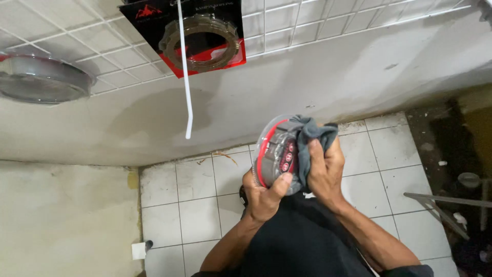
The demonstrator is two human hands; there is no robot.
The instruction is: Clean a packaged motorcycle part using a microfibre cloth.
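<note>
Gripping the round clear plastic package [277, 154] from below, your left hand [264, 197] is closing its fingers and thumb around the lower rim. Your right hand [325, 172] is clenching a grey cloth [312, 133] and pressing it against the package's right side. You are holding the package in front of your chest, above the white tiled floor [195, 195].

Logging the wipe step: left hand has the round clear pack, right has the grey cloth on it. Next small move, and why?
Probably a short turn of the round clear pack in the left hand. The right hand presses the grey cloth over its upper right edge only, so the red-rimmed face towards the left hand lies uncovered. Turning it would bring that part under the cloth.
</note>
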